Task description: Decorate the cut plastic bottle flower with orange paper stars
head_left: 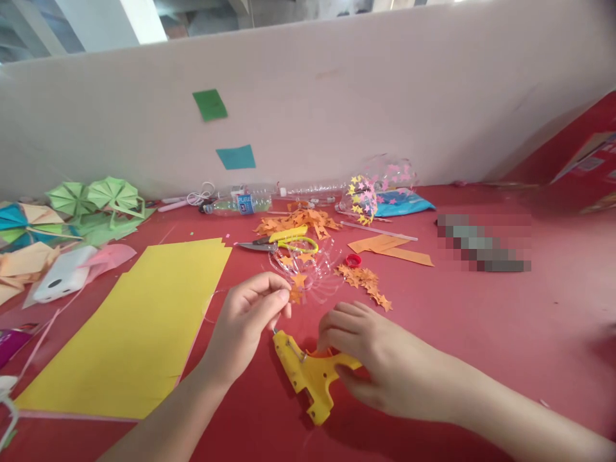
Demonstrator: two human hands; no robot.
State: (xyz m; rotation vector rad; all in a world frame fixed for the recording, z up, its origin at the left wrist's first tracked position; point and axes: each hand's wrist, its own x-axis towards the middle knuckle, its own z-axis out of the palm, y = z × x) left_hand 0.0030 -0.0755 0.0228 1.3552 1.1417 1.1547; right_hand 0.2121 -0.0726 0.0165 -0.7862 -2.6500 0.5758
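My left hand is closed in a pinch at the near edge of a clear plastic bottle piece cut into thin curling strips. Orange paper stars sit on some strips, one close to my fingertips. My right hand is wrapped around the handle of a yellow glue gun, which lies on its side on the table. Its metal nozzle points up toward my left fingers. Beyond the bottle piece are yellow-handled scissors and a yellow cutter knife.
Orange paper scraps, small orange stars and a red bottle cap lie ahead. Yellow paper sheets cover the left side. Plastic bottles line the white wall. A pixelated object lies to the right.
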